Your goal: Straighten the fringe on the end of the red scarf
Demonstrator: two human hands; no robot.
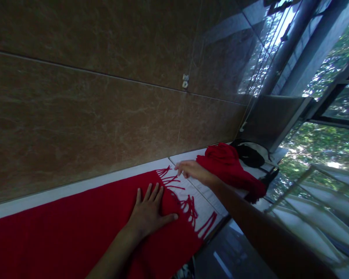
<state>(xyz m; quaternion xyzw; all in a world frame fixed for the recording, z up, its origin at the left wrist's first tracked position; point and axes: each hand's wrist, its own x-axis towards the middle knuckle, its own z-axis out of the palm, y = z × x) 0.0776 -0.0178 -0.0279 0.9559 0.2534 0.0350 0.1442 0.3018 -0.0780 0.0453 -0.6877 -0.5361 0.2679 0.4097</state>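
A red scarf (75, 232) with a fringe (189, 205) of red strands at its right end lies spread flat on a white surface. My left hand (148, 211) rests palm down on the scarf close to that end, fingers spread. Beyond the fringe's far corner is my right hand (192, 170), slightly blurred. Its fingers are loosely bent and apart, and no strand shows between them. Some of the fringe strands lie straight, others are bunched together.
A crumpled red cloth (227, 162) lies behind my right forearm, beside a black and white item (251, 155). A brown tiled wall (104, 116) runs along the far side. At the right are windows (331, 143) and a pale slatted rack (317, 209).
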